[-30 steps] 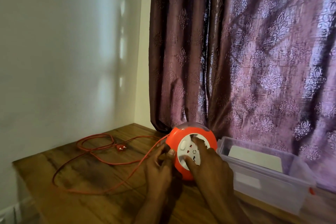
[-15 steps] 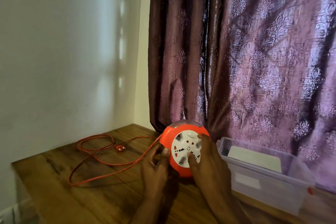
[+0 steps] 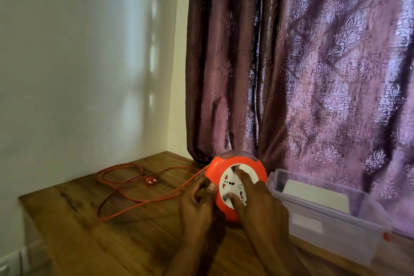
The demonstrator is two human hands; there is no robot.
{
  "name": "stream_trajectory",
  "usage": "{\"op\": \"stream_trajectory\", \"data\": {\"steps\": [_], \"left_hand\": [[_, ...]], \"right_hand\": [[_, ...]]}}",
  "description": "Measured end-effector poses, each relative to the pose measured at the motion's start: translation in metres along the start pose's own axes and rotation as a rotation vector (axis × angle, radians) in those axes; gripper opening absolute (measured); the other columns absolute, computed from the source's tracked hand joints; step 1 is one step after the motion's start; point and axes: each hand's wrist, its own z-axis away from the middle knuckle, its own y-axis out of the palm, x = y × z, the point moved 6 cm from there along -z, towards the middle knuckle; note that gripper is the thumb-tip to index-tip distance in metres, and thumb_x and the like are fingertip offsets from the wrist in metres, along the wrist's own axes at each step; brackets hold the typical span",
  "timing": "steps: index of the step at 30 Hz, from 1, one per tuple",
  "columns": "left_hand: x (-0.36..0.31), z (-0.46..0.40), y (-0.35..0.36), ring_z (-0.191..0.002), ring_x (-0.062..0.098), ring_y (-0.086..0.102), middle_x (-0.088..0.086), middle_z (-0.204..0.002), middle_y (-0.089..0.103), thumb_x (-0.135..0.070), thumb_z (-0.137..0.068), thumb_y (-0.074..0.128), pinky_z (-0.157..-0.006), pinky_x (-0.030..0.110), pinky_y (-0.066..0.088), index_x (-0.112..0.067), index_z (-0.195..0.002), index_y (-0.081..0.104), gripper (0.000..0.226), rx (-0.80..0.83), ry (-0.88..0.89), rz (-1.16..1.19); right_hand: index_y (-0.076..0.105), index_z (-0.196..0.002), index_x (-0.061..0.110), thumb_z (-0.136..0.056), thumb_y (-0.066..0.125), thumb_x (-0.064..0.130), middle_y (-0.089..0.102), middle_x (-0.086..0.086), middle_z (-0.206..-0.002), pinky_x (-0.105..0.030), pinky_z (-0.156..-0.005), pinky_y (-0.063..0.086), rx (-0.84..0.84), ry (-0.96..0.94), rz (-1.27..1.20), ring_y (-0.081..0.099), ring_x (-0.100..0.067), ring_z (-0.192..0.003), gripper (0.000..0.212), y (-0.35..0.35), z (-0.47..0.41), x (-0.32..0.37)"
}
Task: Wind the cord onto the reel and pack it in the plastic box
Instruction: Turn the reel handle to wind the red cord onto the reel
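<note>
No text or label can be read.

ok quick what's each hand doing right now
Left hand: fingers curled, gripping the reel's left edge.
Right hand: fingers pressing the reel's white face.

The reel (image 3: 235, 186) stands on edge on the table (image 3: 112, 242), in front of the curtain (image 3: 302, 74). The box (image 3: 331, 215) lies just right of it, near the curtain. The cord (image 3: 125, 188) runs left from the reel in loose loops across the table, its plug (image 3: 150, 181) among them. The left hand (image 3: 197, 206) is at the reel's left edge; the right hand (image 3: 257, 204) rests on its face. The wall (image 3: 78, 74) stands behind the table's left side.
</note>
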Motion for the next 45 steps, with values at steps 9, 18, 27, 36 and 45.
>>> {"op": "stream_trajectory", "data": {"steps": [9, 18, 27, 36, 45], "left_hand": [[-0.001, 0.000, 0.004, -0.113, 0.026, 0.075, -0.001, -0.121, 0.079, -0.062, -0.074, 0.073, -0.092, 0.057, 0.063, -0.049, -0.107, 0.077, 0.036, 0.046, 0.069, -0.071], [0.003, -0.002, -0.001, -0.107, 0.028, 0.078, -0.001, -0.115, 0.082, -0.039, -0.089, 0.078, -0.090, 0.057, 0.064, -0.033, -0.115, 0.077, 0.027, -0.033, 0.004, -0.018], [0.005, -0.001, 0.002, -0.113, 0.033, 0.075, 0.005, -0.123, 0.079, -0.045, -0.086, 0.077, -0.091, 0.056, 0.064, -0.026, -0.126, 0.073, 0.044, 0.015, -0.037, 0.018], [0.010, -0.001, 0.007, -0.114, 0.033, 0.075, 0.005, -0.122, 0.079, -0.045, -0.085, 0.075, -0.091, 0.058, 0.063, -0.030, -0.122, 0.076, 0.040, 0.046, -0.022, 0.037], [0.012, -0.005, 0.002, -0.117, 0.033, 0.073, 0.004, -0.124, 0.079, -0.056, -0.077, 0.076, -0.099, 0.061, 0.058, -0.029, -0.124, 0.075, 0.055, 0.022, 0.009, 0.036]], "right_hand": [[0.050, -0.111, 0.027, -0.081, 0.061, 0.058, 0.074, 0.000, -0.081, -0.039, -0.075, 0.055, -0.069, 0.455, -0.703, 0.070, -0.024, -0.058, 0.044, 0.003, 0.001, -0.025], [0.019, -0.142, 0.042, -0.093, 0.049, 0.035, 0.035, -0.002, -0.144, -0.042, -0.095, 0.047, -0.067, 0.023, -0.035, 0.048, -0.029, -0.124, 0.057, 0.000, 0.002, 0.006], [0.001, -0.143, 0.054, -0.095, 0.041, 0.052, 0.033, -0.002, -0.149, -0.041, -0.107, 0.036, 0.025, -0.035, 0.101, 0.040, -0.027, -0.132, 0.062, 0.007, 0.001, 0.002], [0.047, -0.119, 0.040, -0.077, 0.061, 0.064, 0.068, -0.004, -0.112, -0.037, -0.085, 0.047, -0.123, 0.312, -0.381, 0.060, -0.032, -0.105, 0.050, -0.003, 0.000, -0.019], [0.040, -0.123, 0.030, -0.089, 0.052, 0.051, 0.064, -0.001, -0.118, -0.036, -0.083, 0.050, -0.144, 0.191, -0.275, 0.063, -0.027, -0.103, 0.041, -0.005, 0.000, -0.015]]}}
